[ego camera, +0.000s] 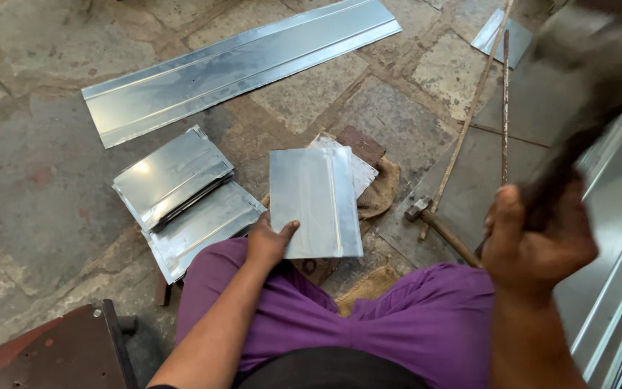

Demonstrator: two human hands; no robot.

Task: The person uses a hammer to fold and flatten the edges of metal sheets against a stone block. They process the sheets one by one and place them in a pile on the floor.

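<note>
Currently: seated on stone floor (30, 180), legs in purple cloth. Left hand (268, 241) pinches the near-left corner of a rect. metal sheet (316, 202), thumb on top, fingers under; sheet lies flat over a block and burlap padding (379, 191), just ahead of the knees. Sheet long axis runs approx. 12–6 o'clock; a raised fold line runs the same way near its right edge.

Right hand (538, 238) raised at approx. 3 o'clock from the sheet, clenched around a dark handle of a mallet-like tool (592, 79); head blurred, up at 1–2 o'clock, well above the sheet. Left hand is touching the sheet; right is well apart from it, so the sheet lies down and to the left of the tool (approx. 8 o'clock from it).

Surroundings: hammer (433, 223) lying on floor between sheet and right hand, head at 11 o'clock end. Two thin rods (504, 101) beyond it. Stack of folded sheets (174, 180) at 9 o'clock of the held sheet. Long metal strip (239, 65) at 11–12 o'clock, well apart. More sheet metal (613, 238) along right edge.
</note>
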